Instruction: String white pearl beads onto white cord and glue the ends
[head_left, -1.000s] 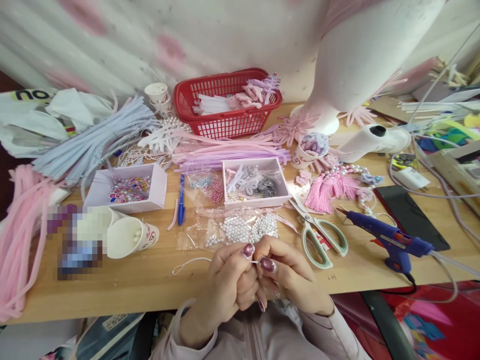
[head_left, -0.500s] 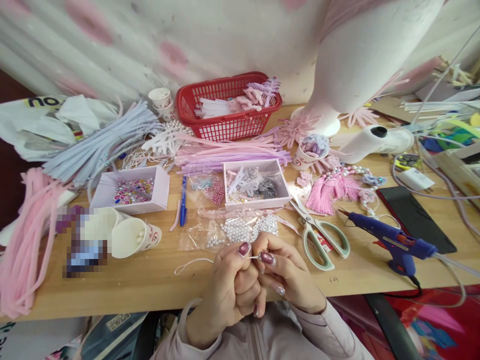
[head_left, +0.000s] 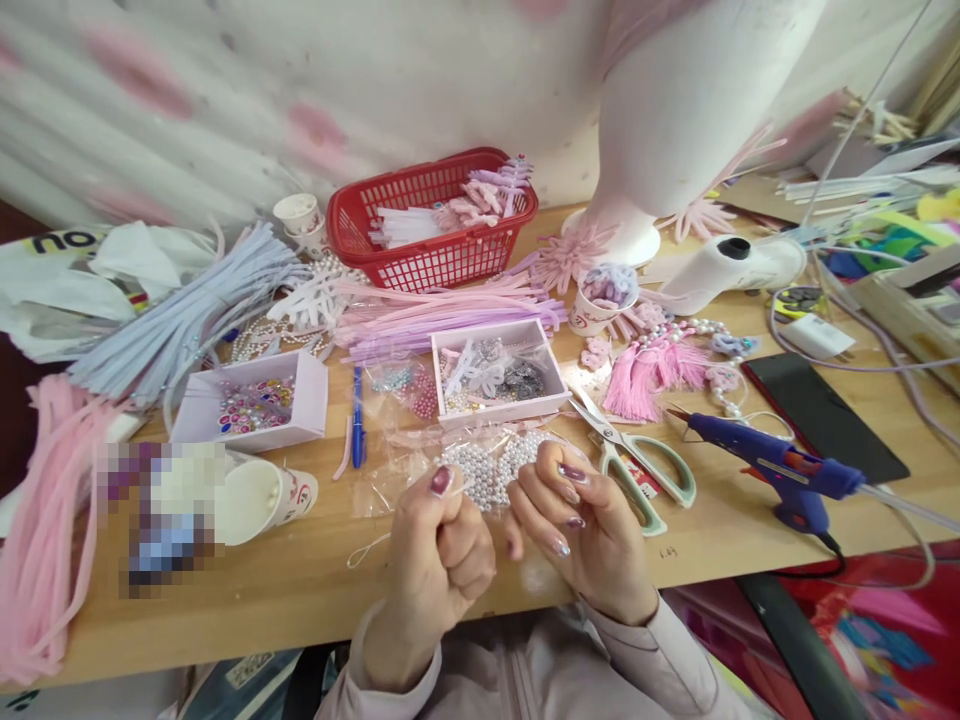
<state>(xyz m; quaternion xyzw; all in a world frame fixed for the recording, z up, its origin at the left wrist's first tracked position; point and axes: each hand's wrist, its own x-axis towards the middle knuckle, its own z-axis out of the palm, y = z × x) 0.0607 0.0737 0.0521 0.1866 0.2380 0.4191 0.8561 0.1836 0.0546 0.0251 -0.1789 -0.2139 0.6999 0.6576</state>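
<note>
My left hand [head_left: 444,560] is closed, with the thumb pressed on the bent index finger. It pinches a thin white cord [head_left: 367,551]; a loop of the cord sticks out on the left, and a short end shows near the thumb. My right hand [head_left: 589,525] is apart from it, its thumb and index finger pressed together and the other fingers curled. Whatever is between those fingertips is too small to make out. Just beyond both hands lies a clear bag of white pearl beads [head_left: 480,472]. Scissors [head_left: 637,465] with pale green handles lie close to my right hand.
A blue glue gun [head_left: 776,465] and a black phone [head_left: 825,415] lie at the right. Two bead boxes, one pale [head_left: 307,400] and one white [head_left: 499,410], stand behind my hands. Farther back are a red basket [head_left: 435,270] and pink-purple fuzzy stems [head_left: 442,310]. Paper cups [head_left: 251,500] stand left.
My hands have moved apart, the left one leftward and the right one slightly right. The cord no longer visibly spans between them. The camera view has shifted a little.
</note>
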